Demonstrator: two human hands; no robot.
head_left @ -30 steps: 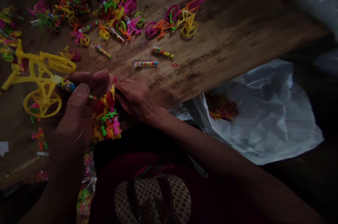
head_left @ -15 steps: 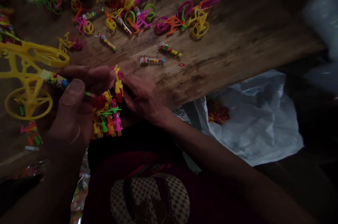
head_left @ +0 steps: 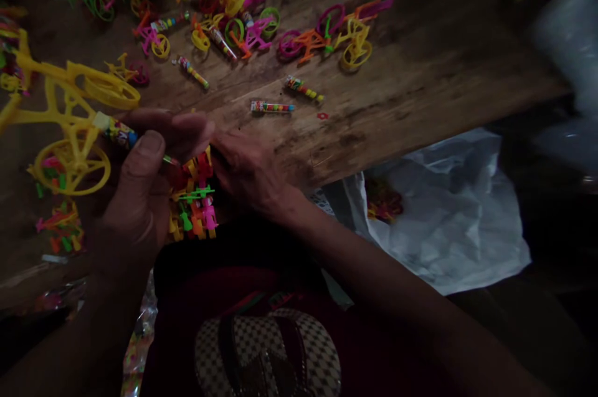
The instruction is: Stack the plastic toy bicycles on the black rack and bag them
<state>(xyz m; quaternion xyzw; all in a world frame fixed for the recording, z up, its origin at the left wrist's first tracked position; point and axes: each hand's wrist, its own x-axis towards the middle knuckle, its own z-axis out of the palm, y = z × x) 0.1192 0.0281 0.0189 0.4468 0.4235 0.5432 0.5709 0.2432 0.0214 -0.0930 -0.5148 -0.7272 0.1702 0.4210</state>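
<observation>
My left hand (head_left: 140, 179) is closed around a candy tube (head_left: 116, 131), thumb on top. A yellow toy bicycle (head_left: 75, 116) is joined to the tube's end and sticks out to the left, its wheels facing me. Close to the left fingertips, my right hand (head_left: 250, 169) has its fingers curled in; whatever they hold is hidden. Below and between both hands lies a cluster of small bright plastic pieces (head_left: 196, 204) in yellow, green, orange, red and pink, at the table's near edge.
Toy bicycles (head_left: 313, 42) and candy tubes (head_left: 272, 107) lie scattered over the wooden table (head_left: 374, 98), thickest at the far left. A white plastic bag (head_left: 458, 210) holding coloured pieces hangs open below the edge on the right. More small parts (head_left: 60, 222) lie at left.
My left hand and the yellow bicycle have shifted slightly to the right, and the bicycle has tilted a little. A yellow piece earlier visible between my fingertips is now out of sight.
</observation>
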